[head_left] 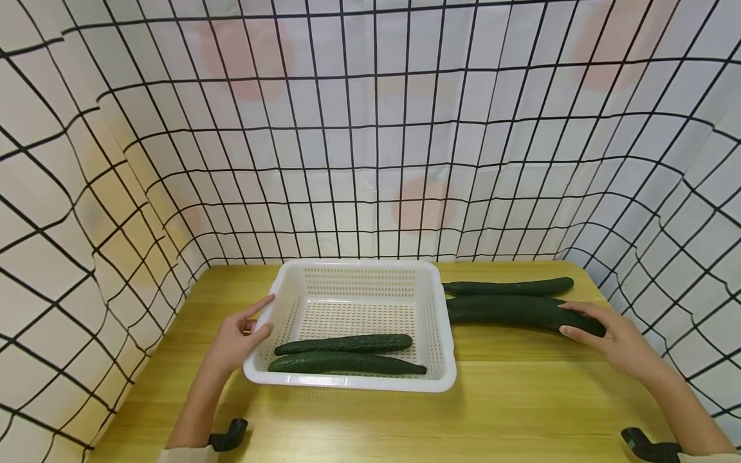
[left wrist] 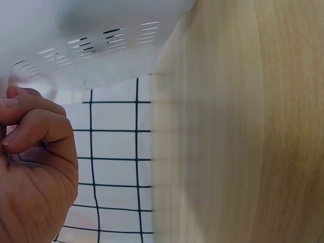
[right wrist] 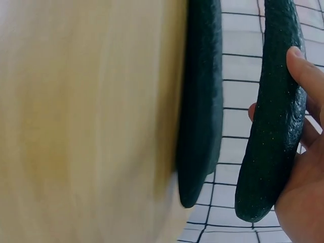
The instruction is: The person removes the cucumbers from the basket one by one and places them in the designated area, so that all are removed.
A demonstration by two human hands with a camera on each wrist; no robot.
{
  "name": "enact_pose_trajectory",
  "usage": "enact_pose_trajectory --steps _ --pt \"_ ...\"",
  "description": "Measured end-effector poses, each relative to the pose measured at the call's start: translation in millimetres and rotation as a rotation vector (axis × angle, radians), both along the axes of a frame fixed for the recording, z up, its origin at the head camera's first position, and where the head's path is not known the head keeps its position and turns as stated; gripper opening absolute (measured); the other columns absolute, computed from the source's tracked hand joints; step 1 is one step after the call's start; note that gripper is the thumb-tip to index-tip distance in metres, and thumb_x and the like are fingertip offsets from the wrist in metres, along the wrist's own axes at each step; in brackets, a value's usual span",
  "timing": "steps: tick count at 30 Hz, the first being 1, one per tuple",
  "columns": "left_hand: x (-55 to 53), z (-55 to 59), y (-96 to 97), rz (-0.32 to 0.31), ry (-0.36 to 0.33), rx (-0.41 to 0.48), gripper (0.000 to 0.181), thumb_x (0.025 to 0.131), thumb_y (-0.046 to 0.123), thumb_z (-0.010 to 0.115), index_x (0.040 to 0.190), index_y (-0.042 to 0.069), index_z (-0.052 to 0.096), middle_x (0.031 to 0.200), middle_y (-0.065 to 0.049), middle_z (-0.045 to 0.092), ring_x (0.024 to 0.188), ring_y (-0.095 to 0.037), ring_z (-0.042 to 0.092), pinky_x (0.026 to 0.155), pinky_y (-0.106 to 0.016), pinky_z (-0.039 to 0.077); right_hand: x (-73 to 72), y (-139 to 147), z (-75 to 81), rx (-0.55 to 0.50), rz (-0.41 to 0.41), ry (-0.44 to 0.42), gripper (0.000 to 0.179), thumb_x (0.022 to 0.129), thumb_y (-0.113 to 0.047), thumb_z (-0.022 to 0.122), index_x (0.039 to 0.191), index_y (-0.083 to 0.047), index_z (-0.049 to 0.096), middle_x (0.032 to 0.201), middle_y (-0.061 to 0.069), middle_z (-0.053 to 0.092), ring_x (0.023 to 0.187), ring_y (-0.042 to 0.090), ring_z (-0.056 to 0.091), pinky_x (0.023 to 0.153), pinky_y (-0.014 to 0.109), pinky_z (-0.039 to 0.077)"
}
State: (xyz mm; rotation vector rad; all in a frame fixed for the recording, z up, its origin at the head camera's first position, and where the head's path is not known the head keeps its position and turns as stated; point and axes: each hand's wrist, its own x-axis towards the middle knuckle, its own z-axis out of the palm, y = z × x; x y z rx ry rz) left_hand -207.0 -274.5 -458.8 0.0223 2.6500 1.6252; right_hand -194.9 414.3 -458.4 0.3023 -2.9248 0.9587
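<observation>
Container: one white plastic basket (head_left: 350, 382), rectangular, with slotted walls and floor, at the centre of the wooden tabletop (head_left: 359, 434).

Contents: two dark green cucumbers, lying lengthwise side by side along the near wall. The rear cucumber (head_left: 353, 343) has a bumpy skin; the front cucumber (head_left: 347, 363) reaches further right and tapers to a thin end there. The slotted floor shows behind them.

Outside the container, right side: one rear cucumber on the tabletop (head_left: 515, 287), its left end close to the basket's right rim. Near it, one held cucumber (head_left: 503, 313), raised off the tabletop at its right end, as the right wrist view shows; whether its left end touches the basket cannot be told.

Right hand (head_left: 619, 341): gripping the held cucumber near its right end, thumb on one side, fingers on the other.

Left hand (head_left: 234, 339): at the basket's left rim, thumb and forefinger extended to it, other fingers curled; whether it grips the rim cannot be told.

Surround: black wire grid before a pale backing, on three sides.
</observation>
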Motion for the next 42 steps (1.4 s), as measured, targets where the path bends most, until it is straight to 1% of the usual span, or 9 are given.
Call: enact_pose_trajectory --steps 5,11,16,19,25,30,36,39,42 --pt "0.7 1.0 -0.8 -0.014 0.012 0.015 0.061 0.098 0.016 0.068 0.155 0.020 0.049 0.078 -0.017 0.068 0.065 -0.021 0.071 0.056 -0.040 0.062 -1.4 5 -15.0 0.041 0.033 -0.015 0.056 0.098 -0.038 0.070 0.146 -0.015 0.055 0.150 0.031 0.049 0.132 0.063 0.041 0.091 0.074 0.041" --pt "1.9 1.9 -0.2 -0.021 0.010 0.029 0.062 0.098 0.017 0.069 0.156 0.019 0.048 0.077 -0.016 0.068 0.065 -0.020 0.071 0.056 -0.039 0.062 -4.0 8 -31.5 0.047 0.071 -0.026 0.054 0.098 -0.037 0.070 0.144 -0.013 0.057 0.147 0.028 0.052 0.132 0.059 0.044 0.092 0.072 0.044" --pt "1.8 1.0 -0.1 -0.011 -0.001 0.025 0.062 0.098 0.016 0.068 0.156 0.020 0.048 0.077 -0.016 0.067 0.065 -0.020 0.072 0.057 -0.040 0.063 -6.1 7 -38.8 0.064 0.078 -0.022 0.054 0.098 -0.039 0.069 0.144 -0.013 0.057 0.144 0.027 0.055 0.130 0.056 0.048 0.091 0.071 0.045" --pt "1.9 1.1 -0.3 0.005 0.003 0.017 0.061 0.098 0.016 0.068 0.155 0.021 0.049 0.080 -0.017 0.068 0.066 -0.021 0.071 0.057 -0.040 0.063 -8.8 5 -40.1 0.076 0.077 -0.009 0.054 0.098 -0.040 0.069 0.144 -0.014 0.058 0.144 0.026 0.056 0.130 0.055 0.048 0.092 0.070 0.045" --pt "2.9 2.3 -0.1 -0.004 0.005 0.021 0.061 0.098 0.018 0.069 0.155 0.021 0.049 0.086 -0.020 0.071 0.070 -0.022 0.073 0.058 -0.040 0.063 -13.4 -3 -40.8 0.142 0.070 0.050 0.054 0.094 -0.039 0.074 0.138 -0.010 0.063 0.136 0.024 0.062 0.124 0.053 0.053 0.094 0.070 0.045" --pt "3.1 1.3 -0.5 -0.008 0.015 0.020 0.061 0.098 0.017 0.069 0.155 0.019 0.049 0.086 -0.020 0.071 0.072 -0.022 0.073 0.058 -0.039 0.063 -15.2 -8 -39.4 0.181 0.052 0.053 0.056 0.092 -0.042 0.076 0.135 -0.009 0.066 0.133 0.024 0.063 0.123 0.054 0.054 0.095 0.071 0.044" --pt "2.1 0.5 -0.3 -0.003 0.013 0.011 0.060 0.098 0.016 0.068 0.155 0.020 0.049 0.087 -0.021 0.071 0.071 -0.021 0.074 0.058 -0.041 0.063 -15.8 -10 -36.8 0.178 -0.008 0.127 0.049 0.086 -0.043 0.082 0.122 -0.011 0.072 0.122 0.017 0.068 0.106 0.039 0.061 0.084 0.059 0.052" --pt "1.5 0.6 -0.2 -0.008 0.013 0.016 0.061 0.098 0.016 0.068 0.155 0.019 0.049 0.088 -0.021 0.071 0.072 -0.023 0.074 0.058 -0.040 0.063 -16.1 -13 -33.5 0.172 -0.020 0.160 0.047 0.087 -0.042 0.081 0.122 -0.011 0.072 0.120 0.015 0.069 0.103 0.034 0.061 0.082 0.052 0.052" --pt "0.9 0.4 -0.2 -0.019 0.013 0.021 0.061 0.098 0.016 0.068 0.156 0.019 0.048 0.089 -0.020 0.072 0.074 -0.023 0.074 0.058 -0.039 0.063 -16.1 -18 -29.1 0.157 -0.024 0.183 0.046 0.090 -0.041 0.079 0.124 -0.011 0.071 0.120 0.015 0.070 0.104 0.035 0.063 0.080 0.046 0.053"
